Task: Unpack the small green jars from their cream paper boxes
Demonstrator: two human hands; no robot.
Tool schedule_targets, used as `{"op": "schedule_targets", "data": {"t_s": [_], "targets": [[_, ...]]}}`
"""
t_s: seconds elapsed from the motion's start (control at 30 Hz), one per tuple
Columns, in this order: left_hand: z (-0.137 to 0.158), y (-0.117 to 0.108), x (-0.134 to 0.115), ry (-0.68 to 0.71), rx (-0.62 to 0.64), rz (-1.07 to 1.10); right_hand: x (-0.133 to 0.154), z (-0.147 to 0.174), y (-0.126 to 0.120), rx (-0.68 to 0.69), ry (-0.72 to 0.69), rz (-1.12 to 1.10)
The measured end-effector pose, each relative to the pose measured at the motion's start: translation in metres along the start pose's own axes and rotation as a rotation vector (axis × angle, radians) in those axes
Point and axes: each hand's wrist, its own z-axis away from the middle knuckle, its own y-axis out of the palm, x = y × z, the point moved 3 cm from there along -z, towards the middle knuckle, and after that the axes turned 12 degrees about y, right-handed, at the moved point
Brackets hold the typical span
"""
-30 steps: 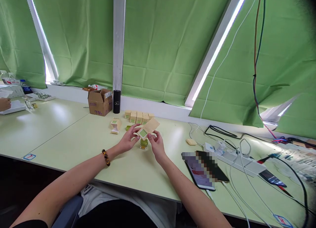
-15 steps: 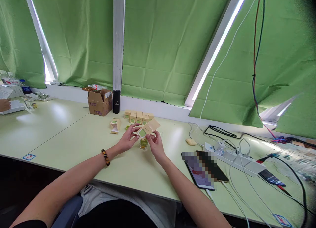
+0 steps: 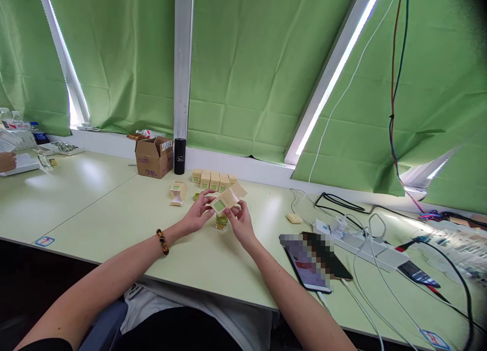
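Between them my two hands hold a small beige carton (image 3: 228, 198) with a square green window, tilted above the table. My left hand (image 3: 198, 212) grips its left edge with the fingers behind. On the lower right edge, my right hand (image 3: 240, 220) pinches it, thumb in front. Just beneath stands a small glass jar (image 3: 221, 222) with yellow-green contents, partly covered by the carton. Something green (image 3: 197, 196), perhaps a lid, shows behind my left fingers. A second beige carton (image 3: 177, 194), opened up, lies to the left.
Several closed beige boxes (image 3: 215, 181) line the back. Beside a black cylinder (image 3: 179, 156) stands an open cardboard box (image 3: 153, 157). Phones (image 3: 306, 265), a power strip (image 3: 361, 247) and cables occupy the right. Another person's hand (image 3: 7, 161) is at far left.
My hands and the carton stay almost in place, with the carton's upper flap slightly shifted. At far left, a white sheet or booklet by the other person's hand has lifted.
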Motion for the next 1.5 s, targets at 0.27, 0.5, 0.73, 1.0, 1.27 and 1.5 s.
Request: {"op": "schedule_targets", "data": {"t_s": [0.27, 0.5, 0.73, 1.0, 1.27, 1.5], "targets": [[-0.001, 0.001, 0.002, -0.015, -0.002, 0.03, 0.001, 0.001, 0.001, -0.034, -0.001, 0.005], [-0.003, 0.002, 0.003, -0.021, -0.008, -0.007, -0.002, 0.002, 0.002, -0.042, -0.001, 0.024], [-0.002, 0.001, 0.003, -0.036, -0.01, -0.021, 0.0, 0.005, 0.004, -0.046, -0.014, 0.039], [0.0, 0.003, 0.003, -0.037, 0.05, -0.038, -0.001, -0.001, -0.003, -0.086, 0.048, -0.059], [0.0, -0.001, -0.006, 0.105, -0.008, -0.492, -0.003, -0.002, -0.002, -0.075, 0.062, -0.071], [0.001, -0.003, -0.005, 0.204, 0.022, -0.595, 0.0, -0.002, -0.007, -0.131, 0.077, -0.055]]}}
